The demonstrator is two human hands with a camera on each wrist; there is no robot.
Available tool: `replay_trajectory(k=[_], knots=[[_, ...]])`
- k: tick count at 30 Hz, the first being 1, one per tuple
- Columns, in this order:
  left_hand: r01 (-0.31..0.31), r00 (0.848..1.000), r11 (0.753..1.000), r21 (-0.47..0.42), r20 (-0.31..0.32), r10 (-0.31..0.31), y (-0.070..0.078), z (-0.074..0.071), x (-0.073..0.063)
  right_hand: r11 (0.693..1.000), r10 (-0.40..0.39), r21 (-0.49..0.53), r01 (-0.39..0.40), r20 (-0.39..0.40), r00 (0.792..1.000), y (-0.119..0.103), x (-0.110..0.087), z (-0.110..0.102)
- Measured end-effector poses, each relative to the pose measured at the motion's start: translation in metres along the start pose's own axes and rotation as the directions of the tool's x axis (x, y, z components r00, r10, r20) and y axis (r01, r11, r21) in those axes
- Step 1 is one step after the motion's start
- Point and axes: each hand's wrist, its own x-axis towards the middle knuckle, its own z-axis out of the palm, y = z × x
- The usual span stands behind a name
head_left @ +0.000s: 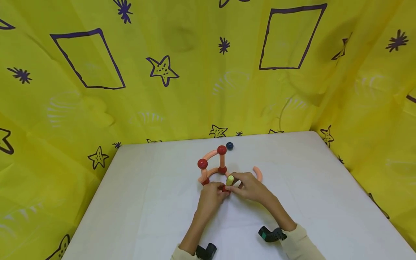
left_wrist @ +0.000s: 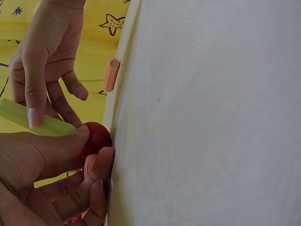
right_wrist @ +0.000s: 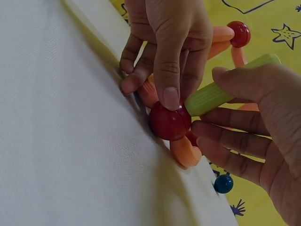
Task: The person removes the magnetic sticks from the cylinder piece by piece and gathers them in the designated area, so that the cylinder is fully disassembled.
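My left hand (head_left: 210, 198) grips a red ball (right_wrist: 170, 123) low at the table, its thumb pressed on the ball's side. Between the thumb and fingers of my right hand (head_left: 251, 186) is a yellow-green stick (right_wrist: 211, 96), one end against that red ball and the other pointing up. Curved orange rods (right_wrist: 184, 153) run from the ball into a frame of orange rods and red balls. The frame stands just beyond the hands in the head view, with two raised red balls (head_left: 221, 150) joined by a curved rod (head_left: 210, 154).
A loose curved orange rod (head_left: 258, 174) lies right of the frame. Behind the frame rests a dark blue ball (head_left: 229, 146). The white table (head_left: 156, 202) is bordered by a yellow curtain (head_left: 195, 101) with stars. Each wrist wears a black camera (head_left: 272, 234).
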Motion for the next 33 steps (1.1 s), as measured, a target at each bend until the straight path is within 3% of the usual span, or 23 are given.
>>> replay_trajectory(k=[14,23,33], knots=[[0.073,0.997,0.996,-0.056,0.022,-0.072,0.0005,-0.0006,-0.0004,1.0,-0.013,0.012,0.013,-0.015,1.0,0.0007,-0.0014,-0.0002],[0.058,0.998,0.997,-0.048,0.007,-0.057,0.0019,-0.0016,0.0005,1.0,-0.026,0.007,0.026,-0.04,0.999,-0.0013,-0.0009,-0.0003],[0.085,0.996,0.993,-0.076,0.021,-0.083,0.0005,-0.0014,0.0004,0.998,-0.056,-0.013,0.055,-0.057,0.997,0.0031,-0.0034,0.003]])
